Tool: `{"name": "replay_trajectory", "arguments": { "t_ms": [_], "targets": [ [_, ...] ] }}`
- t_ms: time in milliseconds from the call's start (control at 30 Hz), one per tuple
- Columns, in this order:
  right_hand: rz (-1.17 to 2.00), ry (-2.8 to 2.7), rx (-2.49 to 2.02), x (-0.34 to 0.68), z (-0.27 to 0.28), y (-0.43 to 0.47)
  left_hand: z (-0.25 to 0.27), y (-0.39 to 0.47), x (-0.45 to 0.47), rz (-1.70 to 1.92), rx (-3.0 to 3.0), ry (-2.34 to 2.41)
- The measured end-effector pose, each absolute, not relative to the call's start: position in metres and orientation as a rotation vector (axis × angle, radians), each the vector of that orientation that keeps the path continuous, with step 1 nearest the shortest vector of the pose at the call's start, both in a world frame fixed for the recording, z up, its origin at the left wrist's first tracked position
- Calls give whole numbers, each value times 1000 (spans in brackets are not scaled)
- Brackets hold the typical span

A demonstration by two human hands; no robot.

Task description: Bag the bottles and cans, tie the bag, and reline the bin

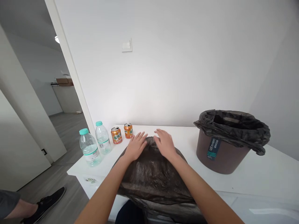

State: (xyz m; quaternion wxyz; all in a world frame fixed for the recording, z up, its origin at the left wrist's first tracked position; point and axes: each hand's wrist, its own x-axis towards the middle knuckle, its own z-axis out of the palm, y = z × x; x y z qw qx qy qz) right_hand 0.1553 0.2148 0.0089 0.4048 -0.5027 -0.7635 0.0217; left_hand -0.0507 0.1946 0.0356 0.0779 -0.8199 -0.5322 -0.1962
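Observation:
A dark plastic bag [154, 177] lies spread on the white table [252, 177], hanging over its front edge. My left hand [136, 146] rests flat on the bag's far left part, fingers spread. My right hand [164, 143] lies flat beside it on the bag's far end, fingers apart too. Neither hand grips anything. To the right stands a brown bin [221, 155] lined with a black bag [233, 124] folded over its rim.
Two water bottles with teal caps [89, 149] [102, 138] stand at the table's left corner. Two orange cans [116, 135] [128, 130] stand behind them by the wall. Another person's foot in a black shoe [45, 203] is on the floor at lower left, near an open doorway.

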Motion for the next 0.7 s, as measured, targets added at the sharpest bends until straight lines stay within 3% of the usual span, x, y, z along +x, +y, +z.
{"name": "replay_trajectory", "arguments": {
  "t_ms": [300,700],
  "targets": [
    [457,-2359,-1711,129,-56,236,-58,225,-74,-143,-2506,-1949],
    [482,-2348,-1784,140,-54,240,-50,224,-66,-166,-2436,-2093]
  ]
}}
